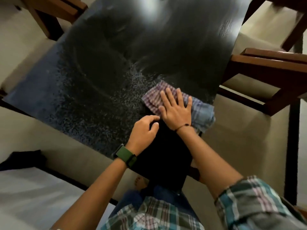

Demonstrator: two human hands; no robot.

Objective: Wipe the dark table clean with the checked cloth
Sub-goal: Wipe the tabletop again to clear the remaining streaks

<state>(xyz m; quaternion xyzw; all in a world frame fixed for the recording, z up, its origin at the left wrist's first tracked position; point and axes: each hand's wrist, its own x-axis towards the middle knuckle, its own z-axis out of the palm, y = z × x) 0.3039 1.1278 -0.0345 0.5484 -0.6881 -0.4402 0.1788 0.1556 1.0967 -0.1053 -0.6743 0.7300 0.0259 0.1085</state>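
Checked cloth point(155, 98) lies under flat right hand point(176, 108).

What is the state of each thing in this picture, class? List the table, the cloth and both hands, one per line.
dark table: speckled with droplets or dust on its left and middle, with arc-shaped wipe marks.
checked cloth: bunched, lying by the table's right edge, partly hanging over it.
right hand: flat, fingers spread, pressing on the cloth.
left hand: holds nothing, fingers loosely curled, fingertips near the table.
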